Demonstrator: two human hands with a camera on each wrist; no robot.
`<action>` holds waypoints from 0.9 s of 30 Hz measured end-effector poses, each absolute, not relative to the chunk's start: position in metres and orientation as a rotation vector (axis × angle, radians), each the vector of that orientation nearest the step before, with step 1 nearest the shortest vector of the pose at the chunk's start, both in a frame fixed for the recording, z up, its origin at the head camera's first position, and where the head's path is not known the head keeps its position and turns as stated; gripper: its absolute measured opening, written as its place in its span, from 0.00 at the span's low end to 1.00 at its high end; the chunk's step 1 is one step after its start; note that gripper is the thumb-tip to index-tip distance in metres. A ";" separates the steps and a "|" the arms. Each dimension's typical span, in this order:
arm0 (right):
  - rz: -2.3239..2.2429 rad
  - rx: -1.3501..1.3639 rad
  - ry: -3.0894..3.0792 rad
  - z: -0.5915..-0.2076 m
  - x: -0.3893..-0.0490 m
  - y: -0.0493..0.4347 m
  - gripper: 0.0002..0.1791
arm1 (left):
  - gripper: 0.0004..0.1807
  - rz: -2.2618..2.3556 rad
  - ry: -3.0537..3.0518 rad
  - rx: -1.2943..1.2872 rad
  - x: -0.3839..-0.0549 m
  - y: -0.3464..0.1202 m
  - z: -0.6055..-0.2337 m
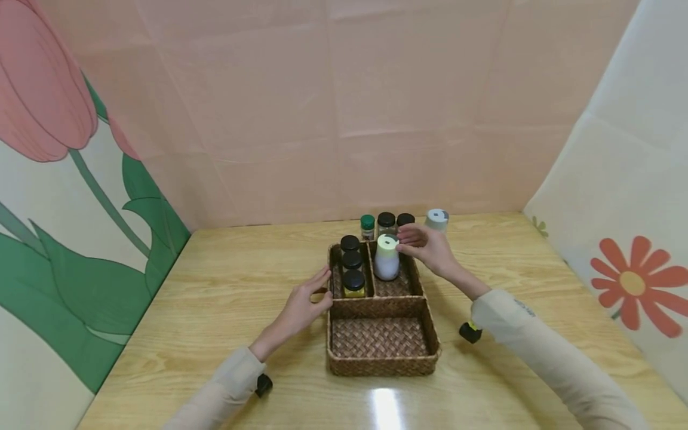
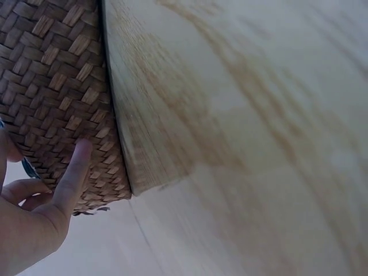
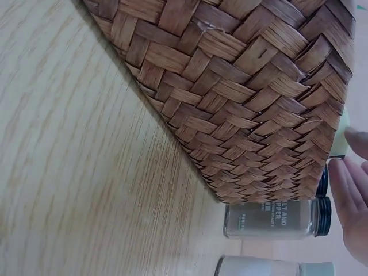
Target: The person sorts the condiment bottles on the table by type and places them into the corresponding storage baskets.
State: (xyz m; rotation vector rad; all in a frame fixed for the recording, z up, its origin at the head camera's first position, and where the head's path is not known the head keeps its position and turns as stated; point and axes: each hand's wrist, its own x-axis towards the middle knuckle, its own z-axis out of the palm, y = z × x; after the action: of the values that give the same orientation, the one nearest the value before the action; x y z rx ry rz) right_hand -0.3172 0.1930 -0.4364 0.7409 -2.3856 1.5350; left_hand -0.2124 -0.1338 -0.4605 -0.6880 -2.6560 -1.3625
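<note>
A brown woven basket with one wide front compartment and two back compartments stands on the table. My left hand is at its left side, one extended finger against the woven wall. In the back right compartment is a white shaker bottle with a pale yellow-green cap. My right hand reaches over the basket's right rim and pinches that cap between thumb and fingers. Several black-lidded jars stand in a row in the back left compartment, the nearest with yellow contents.
Behind the basket stand a green-capped jar, a clear jar with a black lid and label, another black-lidded jar, and a shaker bottle with a pale grey-blue cap. A pink cloth hangs along the table's back edge.
</note>
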 end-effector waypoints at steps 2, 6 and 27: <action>1.482 0.713 -2.370 -0.435 -0.317 0.194 0.21 | 0.29 -1.368 -2.651 -0.688 -0.213 -0.134 -0.460; 1.356 0.645 -2.326 -0.433 -0.315 0.196 0.14 | 0.29 -1.366 -2.646 -0.697 -0.213 -0.134 -0.459; 1.206 0.111 -2.241 -0.448 -0.340 0.226 0.24 | 0.29 -1.381 -2.647 -0.709 -0.213 -0.134 -0.461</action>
State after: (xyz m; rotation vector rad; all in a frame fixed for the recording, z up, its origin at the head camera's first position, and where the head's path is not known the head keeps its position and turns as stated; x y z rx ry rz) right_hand -0.3404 0.2259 -0.4482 0.1112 -2.2410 1.2061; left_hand -0.2126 -0.1341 -0.4613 -0.7087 -2.6473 -1.3814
